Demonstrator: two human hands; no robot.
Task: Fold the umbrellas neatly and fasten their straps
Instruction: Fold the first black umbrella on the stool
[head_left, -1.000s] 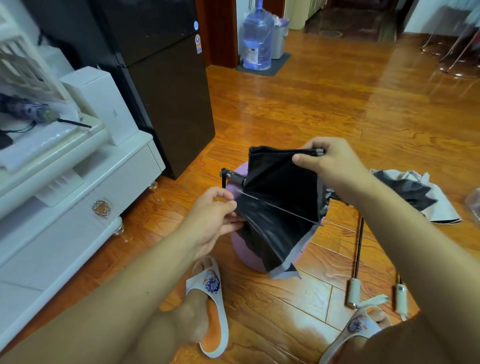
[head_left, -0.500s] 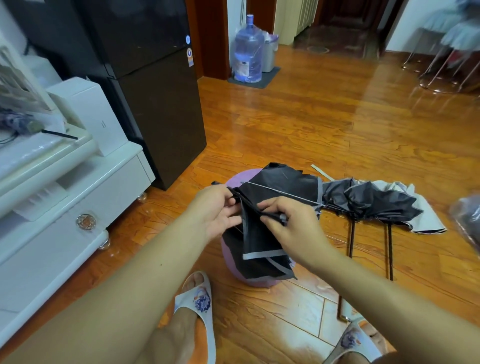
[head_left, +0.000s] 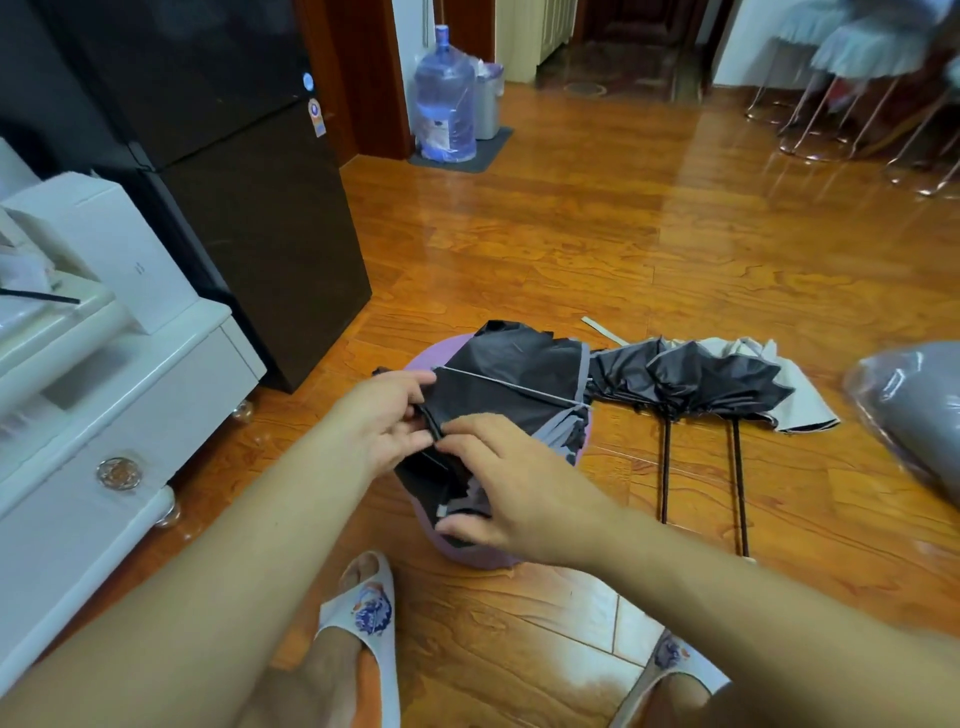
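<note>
So the right hand (head_left: 511, 483) has come down off the raised canopy edge and now pinches the folds next to the left hand (head_left: 387, 423), both gripping the black umbrella (head_left: 511, 376) over the purple stool (head_left: 470, 553). Pleats look gathered; strap probably comes next. Two more umbrellas (head_left: 696, 382) wait on the floor.

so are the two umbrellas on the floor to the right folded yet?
No. The two umbrellas lie with canopies loose and shafts extended.
</note>
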